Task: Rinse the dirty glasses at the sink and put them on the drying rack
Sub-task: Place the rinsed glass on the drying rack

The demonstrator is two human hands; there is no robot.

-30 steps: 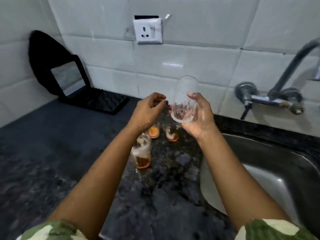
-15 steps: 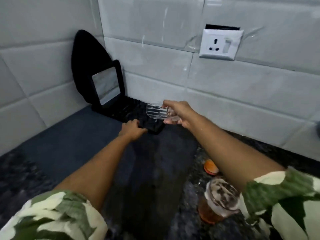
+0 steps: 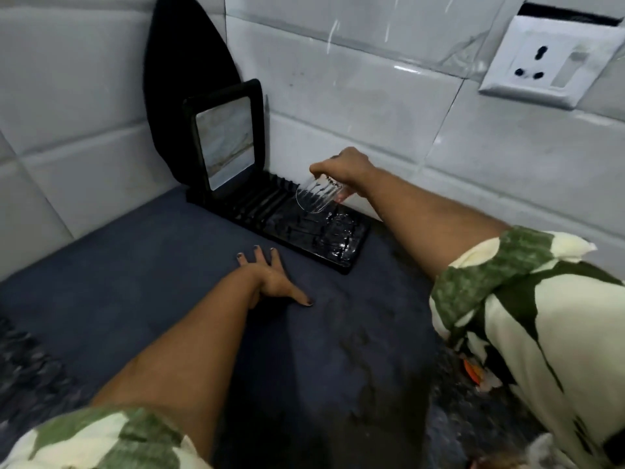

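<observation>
Black drying rack (image 3: 297, 228) lies on the dark table (image 3: 135, 272) against the tiled wall (image 3: 355, 96), its raised framed panel (image 3: 225, 140) standing at the corner end. A wall socket (image 3: 549, 62) sits above and to the rack's right. Right hand (image 3: 345, 167), grip curled round the base of a clear glass (image 3: 316, 194), holds it tilted, mouth down, just over the rack's near end. Left hand (image 3: 270, 279), fingers spread flat, rests on the table just in front of the rack, holding nothing.
</observation>
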